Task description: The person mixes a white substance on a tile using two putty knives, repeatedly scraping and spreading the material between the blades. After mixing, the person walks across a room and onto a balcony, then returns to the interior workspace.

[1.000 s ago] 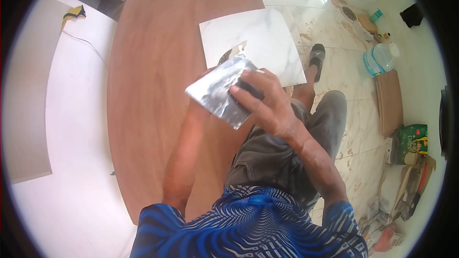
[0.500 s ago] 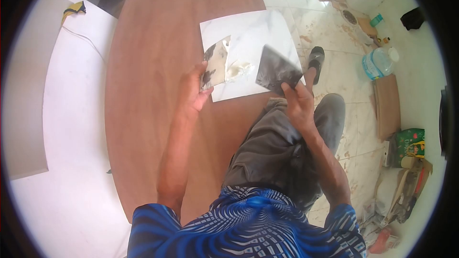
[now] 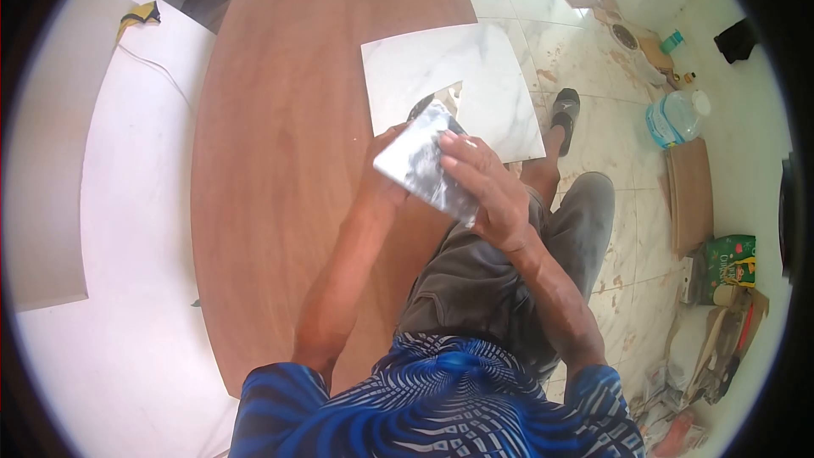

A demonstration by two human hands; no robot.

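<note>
My right hand is closed on a thin, flat, square scraper, held tilted, its grey face shiny and smeared with white paste. Behind it, my left hand grips a beige flat spreader plate with dark stains; only its upper corner shows. The scraper covers most of that plate and the left fingers. The two plates overlap, apparently touching. Under both hands lies a white marbled tile. Any paste on the tile behind the scraper is hidden.
The tile rests on a long brown wooden tabletop. A white ledge runs along the left. On the tiled floor at right are a clear water jug, brown boards, a green bag and scattered tools.
The right hand has swung left with the scraper, bringing it over the plate in the left hand. The left hand has moved slightly right. White paste seen at the tile's middle is now covered.
</note>
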